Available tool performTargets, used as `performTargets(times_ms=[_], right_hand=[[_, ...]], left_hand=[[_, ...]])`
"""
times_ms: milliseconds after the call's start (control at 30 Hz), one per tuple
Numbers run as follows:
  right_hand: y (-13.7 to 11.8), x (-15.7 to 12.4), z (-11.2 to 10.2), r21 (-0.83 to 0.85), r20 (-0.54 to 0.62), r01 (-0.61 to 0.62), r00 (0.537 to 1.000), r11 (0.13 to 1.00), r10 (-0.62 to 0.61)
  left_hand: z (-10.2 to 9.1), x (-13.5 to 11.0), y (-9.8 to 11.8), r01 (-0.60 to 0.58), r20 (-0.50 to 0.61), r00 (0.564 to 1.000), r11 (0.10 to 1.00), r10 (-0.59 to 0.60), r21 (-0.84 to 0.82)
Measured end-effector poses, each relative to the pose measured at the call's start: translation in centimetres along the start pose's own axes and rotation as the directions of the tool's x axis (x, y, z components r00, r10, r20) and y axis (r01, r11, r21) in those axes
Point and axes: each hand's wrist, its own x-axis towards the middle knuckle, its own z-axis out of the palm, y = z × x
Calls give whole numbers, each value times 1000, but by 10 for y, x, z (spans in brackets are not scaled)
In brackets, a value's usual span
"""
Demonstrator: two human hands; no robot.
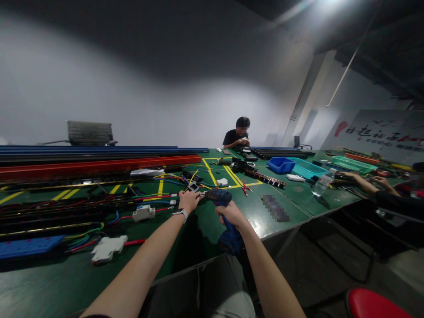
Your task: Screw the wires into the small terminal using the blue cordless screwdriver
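My right hand is wrapped round the grip of a blue cordless drill, its dark chuck pointing left. Close to the drill's tip, my left hand is closed, fingers bent towards the bit; what they grip is hidden. Just beyond those fingers is a small grey-and-white block with coloured wires behind it. Left of my left wrist lie a white circuit breaker with red leads and, nearer me, another white breaker with a thick red wire.
Long red and black rails cover the left of the green table. Red-handled pliers, a blue bin, a turquoise tray and a water bottle are on the right. One person sits opposite; another person's arms reach in at right.
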Motion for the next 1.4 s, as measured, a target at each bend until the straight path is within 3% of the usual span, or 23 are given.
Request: performTargets(times_ms=[333,1400], right_hand=[[-2,-2,1,-8,2,-9,1000,1000,9],[-2,-1,2,-18,-13,-22,1000,1000,22]], left_hand=[[-7,-1,3,21,22,1000,1000,-21,-15],[-2,0,2,26,2,1000,1000,-26,-17]])
